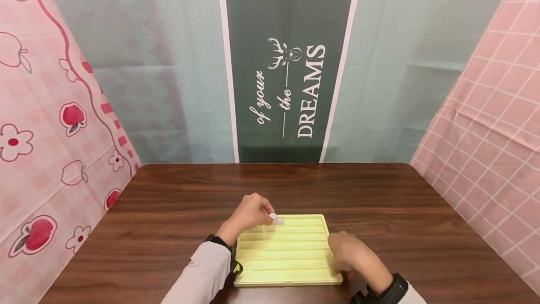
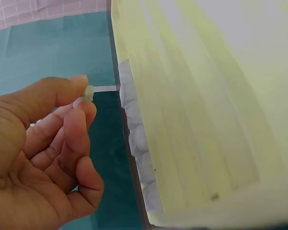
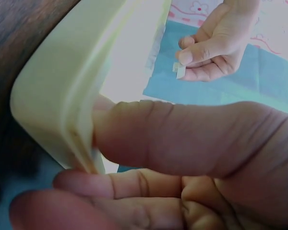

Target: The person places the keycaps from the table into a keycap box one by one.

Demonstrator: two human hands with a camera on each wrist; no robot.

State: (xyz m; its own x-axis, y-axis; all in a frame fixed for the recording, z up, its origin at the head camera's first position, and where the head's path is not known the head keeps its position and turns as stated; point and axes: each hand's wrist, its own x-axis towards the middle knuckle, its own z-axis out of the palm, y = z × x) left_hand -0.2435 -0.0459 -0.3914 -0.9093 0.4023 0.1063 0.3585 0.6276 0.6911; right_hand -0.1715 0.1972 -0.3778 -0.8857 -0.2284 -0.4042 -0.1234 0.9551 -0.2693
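Note:
A pale yellow ridged tray (image 1: 291,253) lies on the brown table. My left hand (image 1: 252,211) is above its back left part, thumb and forefinger pinching a small white piece (image 3: 180,70). That piece's exact kind is hard to tell. Several greyish-white pieces (image 2: 138,140) sit in a row along one edge of the tray in the left wrist view; most of them are hidden behind my hand in the head view. My right hand (image 1: 348,253) grips the tray's right side, with its thumb (image 3: 134,132) over the rim and fingers curled beneath or outside it.
The dark wood table (image 1: 168,229) extends around the tray on all sides. Behind it hangs a green curtain (image 1: 168,83) with white lettering. Pink patterned cloths hang at the left (image 1: 42,121) and right (image 1: 493,121). Each wrist wears a black strap.

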